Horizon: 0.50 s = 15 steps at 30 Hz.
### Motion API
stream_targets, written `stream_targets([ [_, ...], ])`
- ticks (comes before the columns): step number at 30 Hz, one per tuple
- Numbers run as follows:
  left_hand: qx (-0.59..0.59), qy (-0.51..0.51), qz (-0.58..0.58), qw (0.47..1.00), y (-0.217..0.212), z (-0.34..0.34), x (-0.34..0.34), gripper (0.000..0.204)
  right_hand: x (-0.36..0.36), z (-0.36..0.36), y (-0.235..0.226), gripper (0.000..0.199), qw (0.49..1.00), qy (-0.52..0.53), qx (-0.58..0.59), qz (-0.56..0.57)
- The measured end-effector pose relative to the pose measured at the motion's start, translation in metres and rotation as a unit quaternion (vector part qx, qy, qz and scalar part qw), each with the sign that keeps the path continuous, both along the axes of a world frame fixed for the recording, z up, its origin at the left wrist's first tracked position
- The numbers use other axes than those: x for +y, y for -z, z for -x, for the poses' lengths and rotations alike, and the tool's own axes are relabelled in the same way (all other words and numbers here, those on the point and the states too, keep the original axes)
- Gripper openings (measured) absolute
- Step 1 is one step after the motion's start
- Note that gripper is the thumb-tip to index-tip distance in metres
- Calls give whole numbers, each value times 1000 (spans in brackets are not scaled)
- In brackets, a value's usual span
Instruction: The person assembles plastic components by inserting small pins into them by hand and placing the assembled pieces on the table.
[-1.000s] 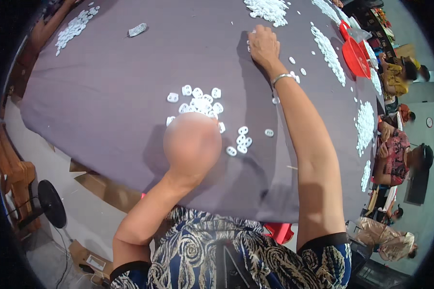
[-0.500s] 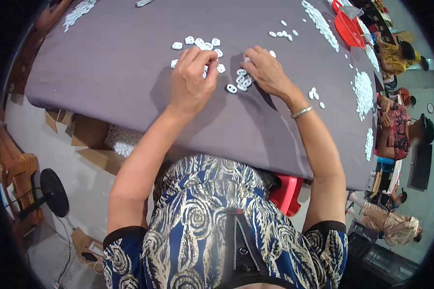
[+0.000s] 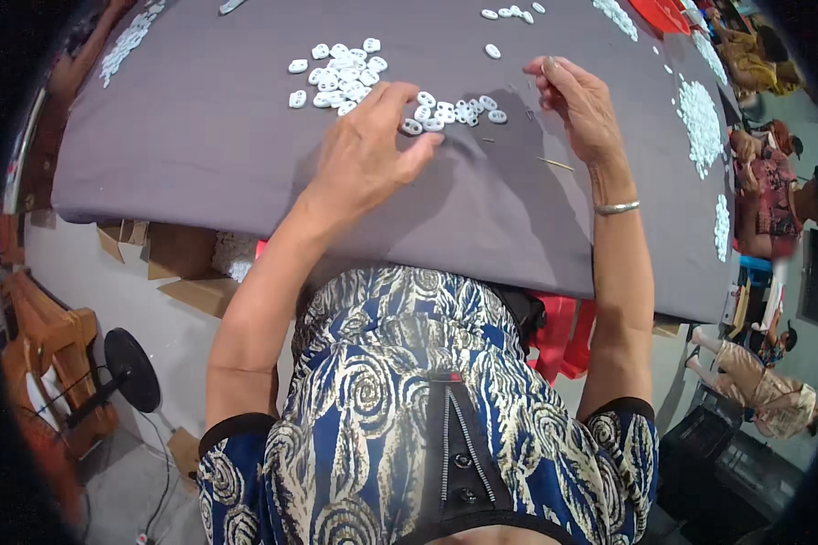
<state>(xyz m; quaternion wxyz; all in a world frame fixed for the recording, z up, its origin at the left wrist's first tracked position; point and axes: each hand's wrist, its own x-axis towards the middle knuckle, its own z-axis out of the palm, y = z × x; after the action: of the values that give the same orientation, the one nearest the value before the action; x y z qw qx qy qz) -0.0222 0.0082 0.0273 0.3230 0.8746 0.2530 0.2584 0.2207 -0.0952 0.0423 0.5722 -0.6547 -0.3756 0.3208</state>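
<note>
My left hand (image 3: 370,153) rests on the grey cloth of the table (image 3: 200,154), fingers bent and spread, with the thumb and fingertips touching a small row of white oval pieces (image 3: 454,111). A bigger heap of the same white pieces (image 3: 341,71) lies just beyond it to the left. My right hand (image 3: 580,102), with a silver bangle (image 3: 616,208) on its wrist, hovers to the right of the row. Its fingertips are pinched together, and I cannot make out anything between them. A thin stick (image 3: 554,163) lies on the cloth below that hand.
More heaps of white pieces lie at the right edge (image 3: 700,113) and far left (image 3: 127,41). A red tray (image 3: 663,14) sits at the top right. Other people (image 3: 768,168) sit to the right. Under the table are cardboard boxes (image 3: 182,263), a red stool (image 3: 563,331) and a fan base (image 3: 129,371).
My right hand has come back from a far reach across the table to the near row of pieces. My left hand has settled on those pieces. The view has tipped downward.
</note>
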Motion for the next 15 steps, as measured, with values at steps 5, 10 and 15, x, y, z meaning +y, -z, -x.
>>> stream_targets([
  [5,54,26,-67,996,13,-8,5,41,-28,-5,7,26,999,-5,26,36],
  [10,106,103,-2,989,13,-37,29,42,-31,-11,20,24,994,-26,104,-6],
  [15,66,142,-5,988,15,-70,20,37,-37,-9,7,24,993,-60,96,9],
])
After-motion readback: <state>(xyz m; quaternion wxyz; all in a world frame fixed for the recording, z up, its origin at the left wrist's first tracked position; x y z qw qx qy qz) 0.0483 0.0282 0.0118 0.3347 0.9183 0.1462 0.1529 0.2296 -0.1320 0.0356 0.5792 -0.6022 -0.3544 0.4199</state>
